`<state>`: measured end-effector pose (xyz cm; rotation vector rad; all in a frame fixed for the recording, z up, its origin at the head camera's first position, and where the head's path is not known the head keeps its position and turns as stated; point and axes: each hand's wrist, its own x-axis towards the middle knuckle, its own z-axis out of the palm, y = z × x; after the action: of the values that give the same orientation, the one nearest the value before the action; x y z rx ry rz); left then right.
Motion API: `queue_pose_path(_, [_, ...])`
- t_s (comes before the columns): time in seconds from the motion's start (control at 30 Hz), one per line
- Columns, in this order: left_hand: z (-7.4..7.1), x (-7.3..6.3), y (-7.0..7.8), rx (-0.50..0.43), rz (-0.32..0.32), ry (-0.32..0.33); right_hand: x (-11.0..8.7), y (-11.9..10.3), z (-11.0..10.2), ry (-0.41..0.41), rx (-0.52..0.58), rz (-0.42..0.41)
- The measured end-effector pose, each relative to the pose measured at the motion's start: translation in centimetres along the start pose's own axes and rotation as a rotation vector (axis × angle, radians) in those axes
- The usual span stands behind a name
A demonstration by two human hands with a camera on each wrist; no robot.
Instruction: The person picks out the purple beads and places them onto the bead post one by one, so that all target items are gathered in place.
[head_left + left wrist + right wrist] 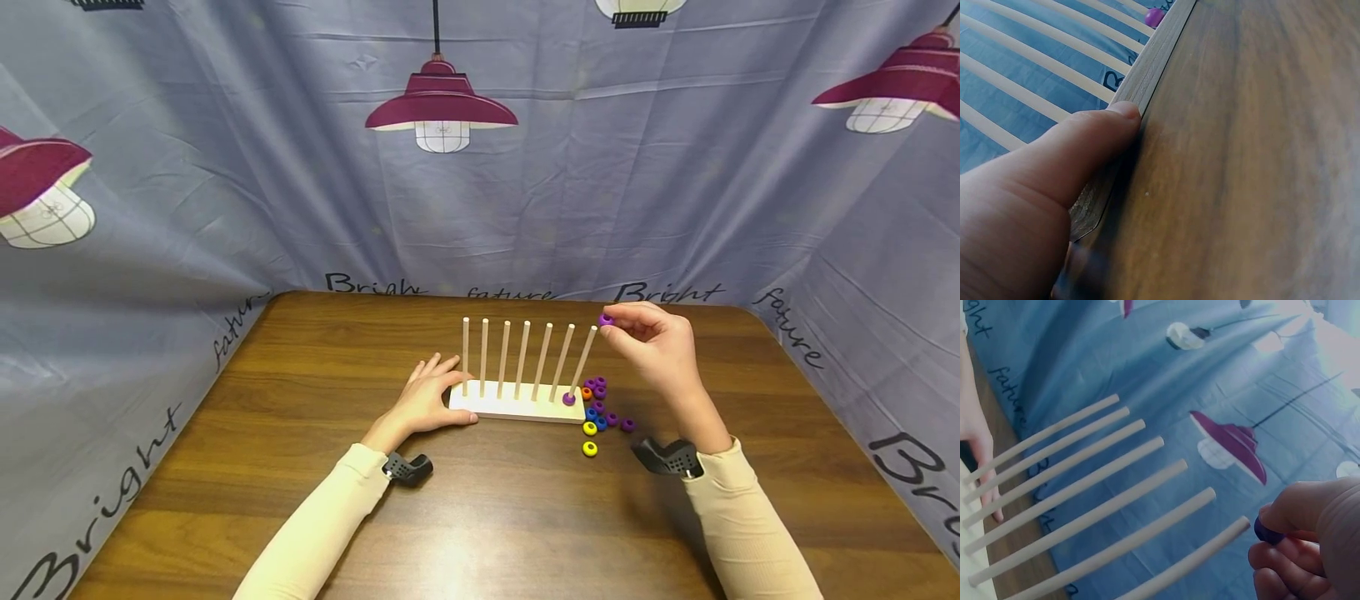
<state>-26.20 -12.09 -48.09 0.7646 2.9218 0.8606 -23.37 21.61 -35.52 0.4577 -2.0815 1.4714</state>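
A wooden peg rack point(517, 408) has a pale base and a row of several upright pegs. My left hand point(423, 402) holds the base's left end, the thumb point(1100, 134) against its front side and the other fingers at the end and behind. Between thumb and fingertips, my right hand point(663, 346) pinches a purple bead point(606, 320). That bead is just right of the top of the rightmost peg point(1235, 528), apart from it in the right wrist view. Another purple bead point(569, 399) sits at the foot of the rightmost peg.
Loose beads lie on the table right of the rack: several purple ones point(627, 425), blue ones point(601, 423), an orange one point(587, 393) and two yellow ones point(590, 448). A grey-blue curtain point(450, 225) hangs behind the wooden table point(495, 517) and at its sides.
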Motion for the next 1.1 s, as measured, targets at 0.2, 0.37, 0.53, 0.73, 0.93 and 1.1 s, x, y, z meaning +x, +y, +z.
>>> queue_pose_path(0.2, [0.17, 0.09, -0.15, 0.001, 0.0, 0.006, 0.12, -0.17, 0.42, -0.041, 0.03, -0.021])
queue_pose_path(0.37, [0.19, 0.13, -0.1, 0.004, -0.003, 0.009, 0.04, -0.23, 0.55, -0.049, 0.036, -0.021])
queue_pose_path(0.53, [0.26, 0.1, -0.1, 0.006, 0.001, 0.014, -0.08, -0.13, 0.54, -0.069, 0.015, -0.018])
queue_pose_path(0.73, [0.31, 0.07, -0.1, 0.001, 0.004, 0.017, -0.23, 0.04, 0.52, -0.094, -0.04, -0.02])
queue_pose_path(0.93, [0.32, 0.06, -0.16, 0.002, -0.002, 0.013, -0.35, -0.01, 0.51, -0.117, -0.057, -0.005])
queue_pose_path(1.1, [0.26, 0.06, -0.14, 0.008, -0.008, 0.002, -0.49, -0.01, 0.4, -0.127, -0.098, 0.007])
